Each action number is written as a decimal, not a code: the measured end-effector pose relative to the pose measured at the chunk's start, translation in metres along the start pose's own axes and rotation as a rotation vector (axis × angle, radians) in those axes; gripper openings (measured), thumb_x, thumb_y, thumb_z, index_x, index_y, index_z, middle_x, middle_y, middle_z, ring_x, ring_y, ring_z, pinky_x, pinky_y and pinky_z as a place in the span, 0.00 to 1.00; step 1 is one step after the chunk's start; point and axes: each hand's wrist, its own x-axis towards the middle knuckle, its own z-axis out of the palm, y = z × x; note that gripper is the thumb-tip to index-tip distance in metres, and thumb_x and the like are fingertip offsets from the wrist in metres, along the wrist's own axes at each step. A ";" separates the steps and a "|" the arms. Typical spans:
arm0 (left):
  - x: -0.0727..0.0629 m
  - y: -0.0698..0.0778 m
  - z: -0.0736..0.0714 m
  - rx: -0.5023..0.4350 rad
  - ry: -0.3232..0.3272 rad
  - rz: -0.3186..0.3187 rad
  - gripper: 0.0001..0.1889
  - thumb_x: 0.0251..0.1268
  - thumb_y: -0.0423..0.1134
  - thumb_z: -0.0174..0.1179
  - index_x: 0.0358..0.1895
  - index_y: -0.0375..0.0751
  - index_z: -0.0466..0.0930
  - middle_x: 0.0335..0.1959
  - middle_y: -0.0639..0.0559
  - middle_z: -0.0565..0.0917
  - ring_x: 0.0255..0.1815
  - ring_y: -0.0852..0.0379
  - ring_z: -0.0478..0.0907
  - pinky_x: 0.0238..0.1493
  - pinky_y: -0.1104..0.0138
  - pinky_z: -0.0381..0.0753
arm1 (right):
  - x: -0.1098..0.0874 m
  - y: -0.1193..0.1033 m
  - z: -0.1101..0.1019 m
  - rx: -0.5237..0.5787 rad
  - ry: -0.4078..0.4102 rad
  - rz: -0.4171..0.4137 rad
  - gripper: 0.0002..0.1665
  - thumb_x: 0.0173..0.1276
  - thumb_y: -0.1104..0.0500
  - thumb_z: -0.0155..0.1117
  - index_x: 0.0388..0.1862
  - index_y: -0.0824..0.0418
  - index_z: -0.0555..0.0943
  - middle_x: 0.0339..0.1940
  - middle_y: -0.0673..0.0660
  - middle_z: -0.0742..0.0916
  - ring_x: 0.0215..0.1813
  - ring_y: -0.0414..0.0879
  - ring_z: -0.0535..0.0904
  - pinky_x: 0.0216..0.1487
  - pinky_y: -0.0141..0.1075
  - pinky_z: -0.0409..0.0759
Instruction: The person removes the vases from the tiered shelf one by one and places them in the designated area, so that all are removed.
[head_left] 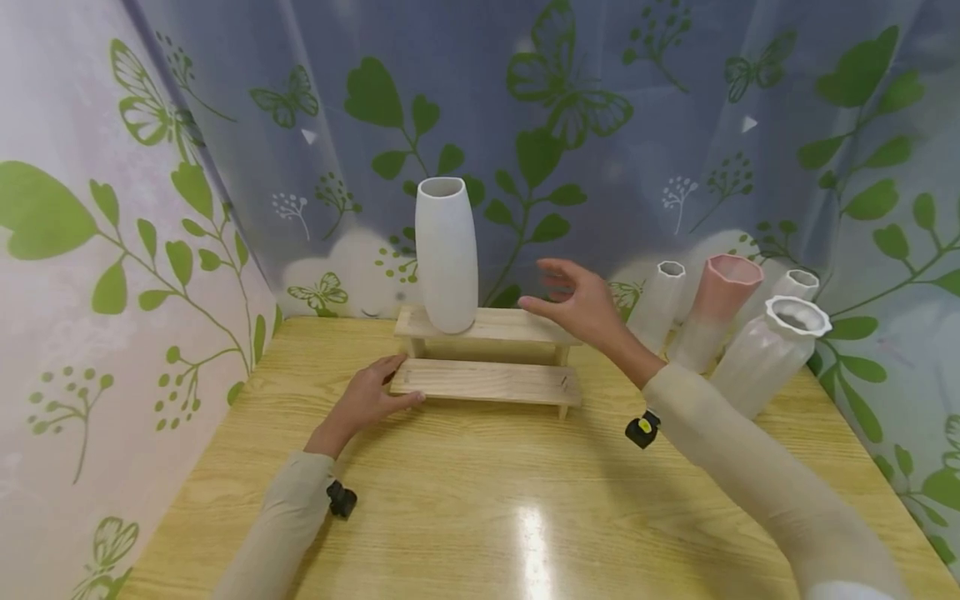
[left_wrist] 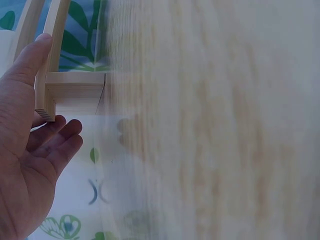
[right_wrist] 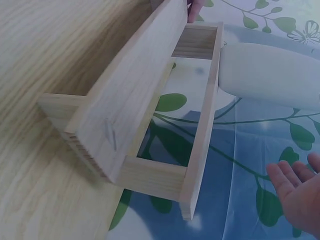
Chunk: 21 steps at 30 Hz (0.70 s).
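A two-step wooden stand (head_left: 487, 379) is on the table, with a tall white vase (head_left: 447, 258) upright toward the left of its upper step. My left hand (head_left: 365, 400) grips the left end of the lower step. The left wrist view shows that thumb (left_wrist: 37, 52) along the board's edge and the other fingers (left_wrist: 62, 137) by its end. Above the right part of the upper step, my right hand (head_left: 581, 304) is held up with its fingers apart and nothing in it. From the right wrist, the same hand (right_wrist: 302, 197) appears apart from both vase and stand.
Several vases are grouped at the right of the table (head_left: 450, 500): a pink and white one (head_left: 705, 312), a wide pearly white one (head_left: 772, 354), and narrower white ones (head_left: 660, 304) behind. A patterned curtain (head_left: 480, 100) hangs along the back and sides.
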 end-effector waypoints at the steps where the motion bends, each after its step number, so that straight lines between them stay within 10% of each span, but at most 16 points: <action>1: 0.000 0.000 0.000 -0.001 0.000 0.001 0.52 0.62 0.64 0.69 0.80 0.35 0.59 0.76 0.33 0.66 0.71 0.36 0.71 0.65 0.49 0.77 | 0.004 -0.001 0.002 -0.005 -0.005 0.000 0.49 0.59 0.35 0.77 0.76 0.49 0.72 0.74 0.54 0.76 0.69 0.56 0.77 0.64 0.51 0.79; 21: 0.001 0.000 0.000 -0.010 0.002 0.010 0.52 0.61 0.63 0.69 0.80 0.34 0.58 0.75 0.32 0.66 0.71 0.36 0.71 0.66 0.49 0.77 | 0.053 -0.023 0.045 0.003 -0.104 -0.022 0.57 0.55 0.37 0.81 0.79 0.53 0.66 0.77 0.58 0.72 0.73 0.61 0.72 0.66 0.53 0.78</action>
